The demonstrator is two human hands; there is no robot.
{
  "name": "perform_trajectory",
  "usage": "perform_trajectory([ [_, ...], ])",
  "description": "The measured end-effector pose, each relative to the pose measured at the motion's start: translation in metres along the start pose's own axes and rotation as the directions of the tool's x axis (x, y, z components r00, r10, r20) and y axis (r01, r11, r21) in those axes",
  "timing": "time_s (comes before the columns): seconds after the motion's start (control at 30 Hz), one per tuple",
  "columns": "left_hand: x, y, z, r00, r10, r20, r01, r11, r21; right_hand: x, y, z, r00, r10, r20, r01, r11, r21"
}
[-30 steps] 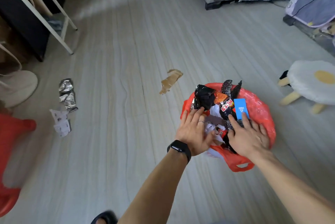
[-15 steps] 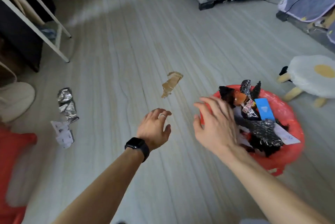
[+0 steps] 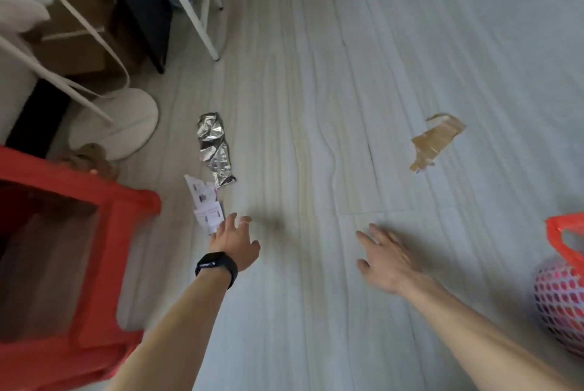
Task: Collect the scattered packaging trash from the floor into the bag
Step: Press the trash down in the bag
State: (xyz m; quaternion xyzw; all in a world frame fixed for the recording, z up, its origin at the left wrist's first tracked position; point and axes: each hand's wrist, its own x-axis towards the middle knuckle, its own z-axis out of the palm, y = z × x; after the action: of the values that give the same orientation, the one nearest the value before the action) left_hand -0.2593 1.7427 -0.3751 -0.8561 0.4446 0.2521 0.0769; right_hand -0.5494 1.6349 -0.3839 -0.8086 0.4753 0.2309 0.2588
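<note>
My left hand (image 3: 235, 242) is stretched out low over the pale plank floor (image 3: 316, 90), fingers spread and loose, holding nothing. Its fingertips are right at the near edge of the white printed paper wrapper (image 3: 207, 204); I cannot tell whether they touch it. A black smartwatch (image 3: 216, 267) sits on that wrist. My right hand (image 3: 388, 259) is to the right, also flat and relaxed with straight fingers and nothing in it, blurred over bare floor.

Just beyond the paper wrapper, touching its far end, lies a crumpled silver foil wrapper (image 3: 215, 148). Well to the right and farther off, a torn strip of brown packing tape (image 3: 437, 141) lies alone on the floor. The red plastic bag (image 3: 565, 239) shows only at the right edge, with a pink-and-white mesh bundle (image 3: 561, 299) just near of it.

A red plastic stool (image 3: 126, 264) stands at the near left, and a white round fan base (image 3: 117, 122) lies beyond it, left of the foil.
</note>
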Motion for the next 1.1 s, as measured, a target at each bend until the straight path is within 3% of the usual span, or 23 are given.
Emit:
perform_trajectory([
  [0.17,0.045,-0.062,-0.007,0.998,-0.060,0.000,0.060,0.998,-0.022,0.037,-0.031,0.024,0.989,0.026,0.146,-0.014,0.997,-0.082],
  [0.23,0.068,-0.083,-0.012,0.998,-0.053,-0.015,0.053,0.999,-0.013,0.044,-0.036,0.028,0.989,0.040,0.142,-0.033,0.998,-0.053],
  [0.37,0.094,-0.111,-0.014,0.988,-0.080,0.131,0.078,0.997,0.018,0.056,-0.036,0.015,0.990,0.011,0.142,-0.007,1.000,-0.030],
  [0.43,0.092,-0.113,-0.008,0.989,-0.076,0.125,0.075,0.997,0.014,0.058,-0.037,0.006,0.994,-0.036,0.099,0.045,0.995,-0.086],
  [0.5,0.084,-0.101,-0.001,0.998,0.008,0.063,-0.011,0.999,0.045,0.068,-0.029,-0.010,0.997,-0.070,-0.028,0.067,0.995,-0.070],
  [0.63,0.066,-0.023,0.021,0.960,0.277,0.048,-0.277,0.961,-0.013,0.100,0.028,-0.057,0.937,0.184,-0.297,-0.158,0.981,0.109],
  [0.77,0.050,0.067,0.059,0.829,0.556,-0.064,-0.559,0.827,-0.055,0.131,0.090,-0.089,0.889,0.332,-0.317,-0.303,0.943,0.137],
  [0.9,0.041,0.124,0.073,0.764,0.645,-0.032,-0.645,0.764,-0.015,0.157,0.128,-0.087,0.922,0.322,-0.216,-0.314,0.947,0.069],
  [0.97,0.047,0.132,0.077,0.760,0.647,-0.060,-0.647,0.762,0.028,0.164,0.129,-0.067,0.916,0.272,-0.294,-0.279,0.960,0.019],
  [1.03,0.052,0.129,0.078,0.765,0.641,-0.063,-0.640,0.768,0.042,0.158,0.123,-0.044,0.893,0.145,-0.427,-0.185,0.981,-0.055],
  [1.1,0.055,0.130,0.078,0.734,0.676,-0.068,-0.673,0.737,0.064,0.142,0.119,-0.025,0.882,0.018,-0.471,-0.079,0.991,-0.111],
])
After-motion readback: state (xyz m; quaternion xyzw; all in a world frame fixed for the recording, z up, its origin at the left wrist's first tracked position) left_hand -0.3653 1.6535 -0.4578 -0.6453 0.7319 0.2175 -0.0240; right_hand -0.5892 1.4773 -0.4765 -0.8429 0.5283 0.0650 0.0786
